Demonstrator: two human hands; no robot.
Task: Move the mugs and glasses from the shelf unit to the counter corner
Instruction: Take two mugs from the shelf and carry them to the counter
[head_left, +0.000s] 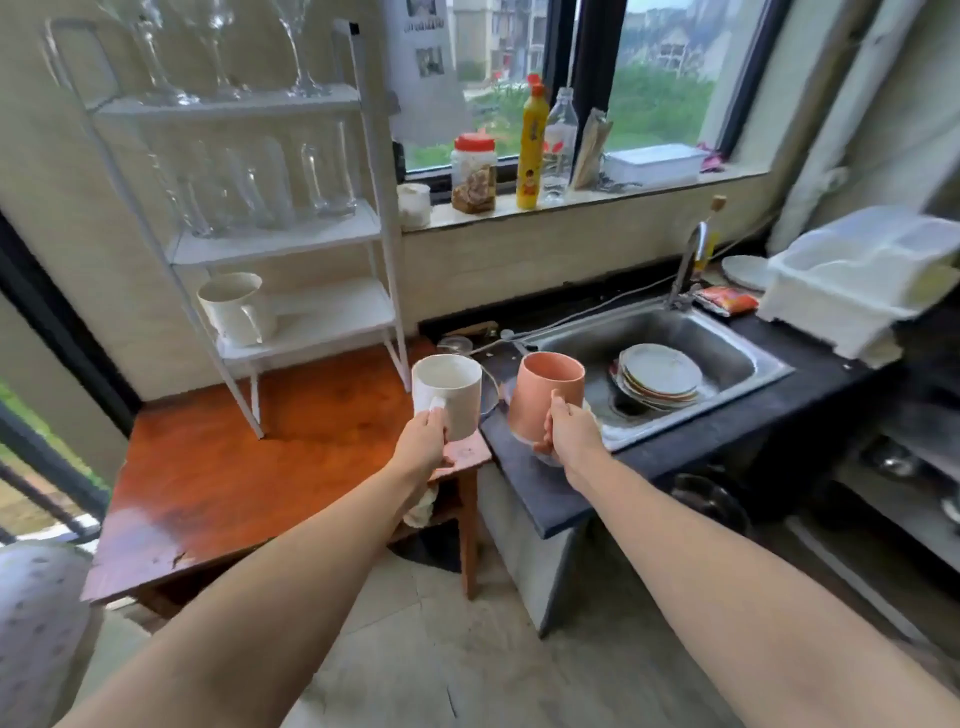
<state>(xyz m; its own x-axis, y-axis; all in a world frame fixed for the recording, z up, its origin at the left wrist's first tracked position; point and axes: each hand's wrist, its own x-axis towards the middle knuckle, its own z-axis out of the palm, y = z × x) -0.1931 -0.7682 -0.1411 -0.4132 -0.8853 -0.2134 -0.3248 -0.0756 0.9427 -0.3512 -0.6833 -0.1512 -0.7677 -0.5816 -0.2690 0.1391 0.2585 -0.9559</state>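
My left hand (423, 441) grips a white mug (449, 392) by its handle, held in the air over the right end of the wooden table (218, 478). My right hand (569, 434) holds a pink mug (545, 397) by its handle above the dark counter (524, 467), just left of the sink. A white shelf unit (337, 312) stands on the table. Its lowest shelf bears one cream mug (234, 309), the middle shelf several clear tumblers (260, 184), the top shelf stemmed glasses (218, 52).
The steel sink (727, 343) holds stacked plates (657, 374). A white dish rack (857, 280) sits at the right. Bottles and a jar (472, 174) line the window sill. A small glass (454, 344) lies by the wall behind the mugs.
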